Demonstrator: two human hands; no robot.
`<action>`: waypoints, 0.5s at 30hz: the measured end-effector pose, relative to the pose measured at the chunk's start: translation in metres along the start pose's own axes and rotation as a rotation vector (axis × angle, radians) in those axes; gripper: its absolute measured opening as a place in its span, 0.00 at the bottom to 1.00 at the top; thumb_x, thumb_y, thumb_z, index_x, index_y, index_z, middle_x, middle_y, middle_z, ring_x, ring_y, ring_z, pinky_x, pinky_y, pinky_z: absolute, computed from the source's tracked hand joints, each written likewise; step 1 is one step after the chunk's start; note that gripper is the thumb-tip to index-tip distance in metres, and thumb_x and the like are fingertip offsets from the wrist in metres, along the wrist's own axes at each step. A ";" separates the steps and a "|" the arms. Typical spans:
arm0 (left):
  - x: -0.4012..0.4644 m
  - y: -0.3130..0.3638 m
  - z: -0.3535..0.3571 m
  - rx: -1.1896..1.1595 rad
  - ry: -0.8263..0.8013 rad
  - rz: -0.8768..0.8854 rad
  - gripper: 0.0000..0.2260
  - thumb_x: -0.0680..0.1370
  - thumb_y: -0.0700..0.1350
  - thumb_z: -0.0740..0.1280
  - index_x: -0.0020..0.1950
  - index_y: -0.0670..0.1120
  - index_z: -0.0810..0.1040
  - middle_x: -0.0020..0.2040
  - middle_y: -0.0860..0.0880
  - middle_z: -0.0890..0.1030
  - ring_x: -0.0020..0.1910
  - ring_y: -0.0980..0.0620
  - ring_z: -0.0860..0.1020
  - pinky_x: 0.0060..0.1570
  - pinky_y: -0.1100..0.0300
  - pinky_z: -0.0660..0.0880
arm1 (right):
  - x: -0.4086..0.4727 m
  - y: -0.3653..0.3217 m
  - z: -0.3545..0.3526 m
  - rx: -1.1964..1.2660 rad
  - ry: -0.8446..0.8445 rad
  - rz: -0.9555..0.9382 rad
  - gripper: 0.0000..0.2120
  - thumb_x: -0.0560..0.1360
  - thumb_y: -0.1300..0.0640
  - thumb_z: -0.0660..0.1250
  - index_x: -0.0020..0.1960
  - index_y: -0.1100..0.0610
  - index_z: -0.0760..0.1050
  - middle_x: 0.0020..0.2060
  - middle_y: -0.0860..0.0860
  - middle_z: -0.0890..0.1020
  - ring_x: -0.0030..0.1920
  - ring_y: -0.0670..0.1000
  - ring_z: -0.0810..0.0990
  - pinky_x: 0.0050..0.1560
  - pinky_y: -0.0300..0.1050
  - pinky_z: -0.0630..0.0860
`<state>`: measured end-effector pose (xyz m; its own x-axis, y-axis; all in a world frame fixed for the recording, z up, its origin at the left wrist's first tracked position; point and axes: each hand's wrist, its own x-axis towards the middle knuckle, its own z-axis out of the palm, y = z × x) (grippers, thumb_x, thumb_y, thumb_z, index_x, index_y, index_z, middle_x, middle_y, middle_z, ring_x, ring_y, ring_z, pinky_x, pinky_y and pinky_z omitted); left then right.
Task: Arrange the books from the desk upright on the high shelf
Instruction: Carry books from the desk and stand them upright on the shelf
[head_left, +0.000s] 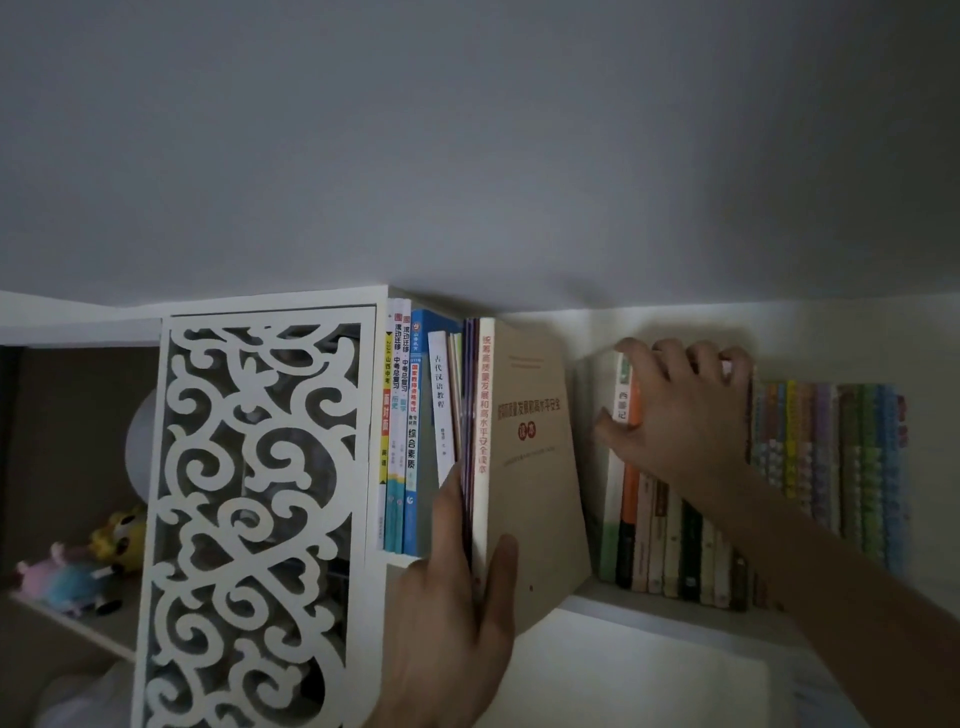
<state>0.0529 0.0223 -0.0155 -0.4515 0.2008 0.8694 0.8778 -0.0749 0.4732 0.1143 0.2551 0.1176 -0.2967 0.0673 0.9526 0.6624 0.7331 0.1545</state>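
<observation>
A tan book with red lettering (535, 467) stands on the high shelf (649, 605), leaning slightly, with thin purple and white books pressed against its left side. My left hand (457, 597) grips the lower edge of this bundle, thumb on the tan cover and fingers on the left side. To the left stand several upright books (410, 431) beside the shelf's side panel. My right hand (675, 415) holds the top of a row of upright books (665, 540), fingers curled over their upper edges. A gap separates the tan book from that row.
A white carved fretwork panel (260, 493) stands at the left. Plush toys (93, 561) lie on a lower left shelf. A row of colourful thin spines (831, 457) fills the shelf's right end. The white wall rises above.
</observation>
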 end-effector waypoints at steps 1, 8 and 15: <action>0.004 0.002 0.005 0.020 -0.027 0.016 0.30 0.80 0.60 0.59 0.76 0.72 0.44 0.57 0.80 0.69 0.50 0.77 0.76 0.45 0.75 0.77 | -0.003 0.007 -0.001 -0.009 0.005 0.023 0.36 0.66 0.32 0.62 0.68 0.50 0.69 0.56 0.56 0.79 0.56 0.61 0.75 0.63 0.59 0.63; 0.048 0.001 0.059 0.235 -0.056 0.116 0.31 0.84 0.51 0.61 0.80 0.59 0.45 0.67 0.48 0.78 0.44 0.54 0.83 0.44 0.53 0.85 | -0.006 0.018 -0.005 0.001 -0.035 0.077 0.36 0.66 0.31 0.62 0.68 0.49 0.70 0.55 0.56 0.80 0.56 0.61 0.76 0.66 0.62 0.63; 0.074 -0.014 0.100 0.423 -0.126 0.043 0.28 0.86 0.50 0.58 0.82 0.46 0.50 0.48 0.48 0.83 0.36 0.55 0.82 0.38 0.56 0.83 | -0.007 0.017 -0.006 0.018 -0.022 0.076 0.36 0.65 0.31 0.63 0.66 0.48 0.70 0.54 0.54 0.79 0.55 0.60 0.75 0.65 0.60 0.62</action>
<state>0.0234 0.1354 0.0278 -0.4133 0.3261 0.8502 0.8954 0.3155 0.3142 0.1319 0.2635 0.1152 -0.2610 0.1385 0.9554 0.6715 0.7370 0.0766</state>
